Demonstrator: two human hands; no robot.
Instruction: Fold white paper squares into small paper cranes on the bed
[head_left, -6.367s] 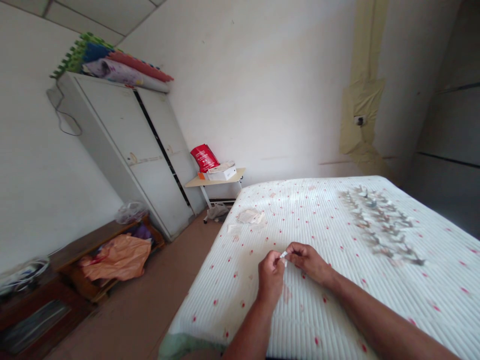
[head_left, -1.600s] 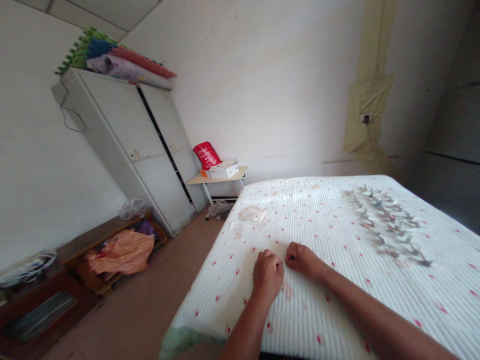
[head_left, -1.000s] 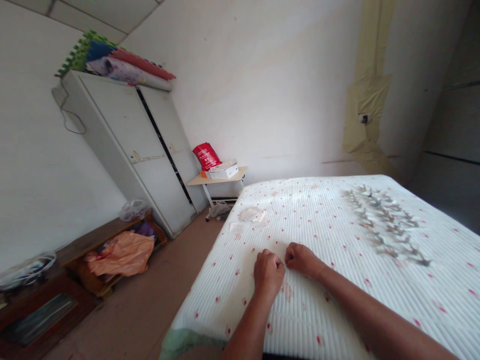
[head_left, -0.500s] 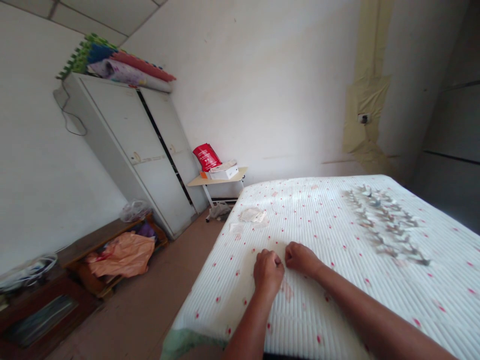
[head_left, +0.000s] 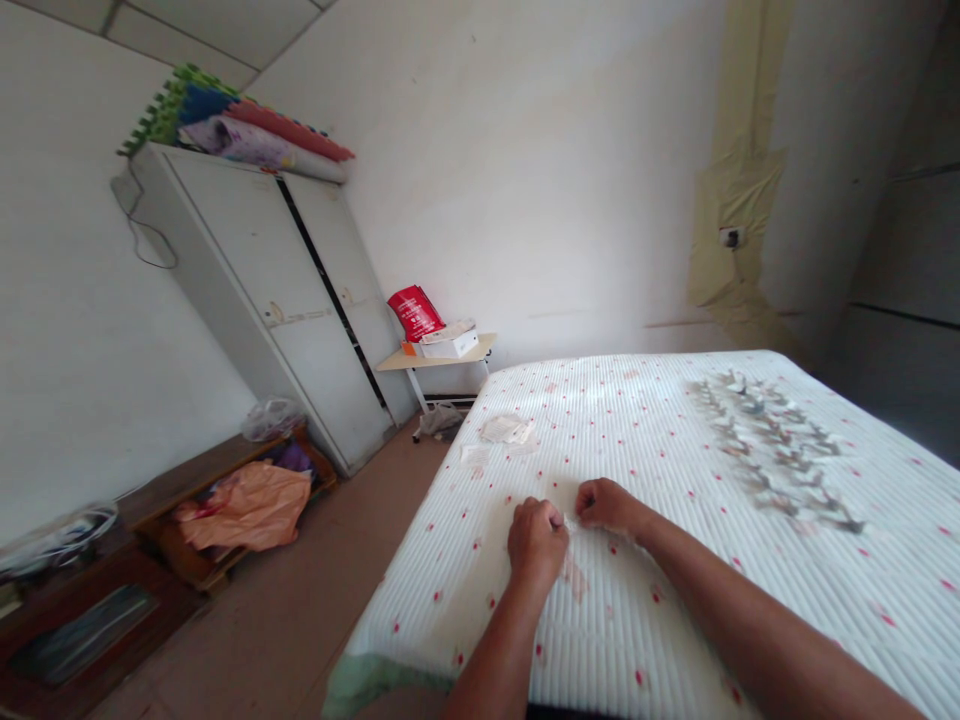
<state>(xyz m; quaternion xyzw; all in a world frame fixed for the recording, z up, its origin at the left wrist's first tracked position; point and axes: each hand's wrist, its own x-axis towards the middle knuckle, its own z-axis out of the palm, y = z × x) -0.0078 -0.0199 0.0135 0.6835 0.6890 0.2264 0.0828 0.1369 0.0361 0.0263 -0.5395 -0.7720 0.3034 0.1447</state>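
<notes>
Both hands work close together just above the white quilted bed cover (head_left: 615, 620) with red dots. My left hand (head_left: 537, 535) is closed, thumb and fingers pinched. My right hand (head_left: 611, 507) is closed in a pinch too, a short gap to its right. A small whitish piece of paper (head_left: 572, 523) shows faintly between the fingertips, mostly hidden by the fingers. Beyond the left hand lie thin printed paper sheets (head_left: 510, 430). To the right, several small folded paper figures (head_left: 780, 435), like cranes, stand in rows on the cover.
A small table (head_left: 439, 357) with a red bag (head_left: 415, 313) and a white box (head_left: 451, 344) stands past the bed's far left corner. A grey cabinet (head_left: 262, 270) leans into view at left, above a wooden bench (head_left: 202, 470) with an orange plastic bag (head_left: 247, 505).
My right hand has shifted slightly right, widening the gap between the hands, and the whitish piece now shows there. The left hand stays nearly in place.
</notes>
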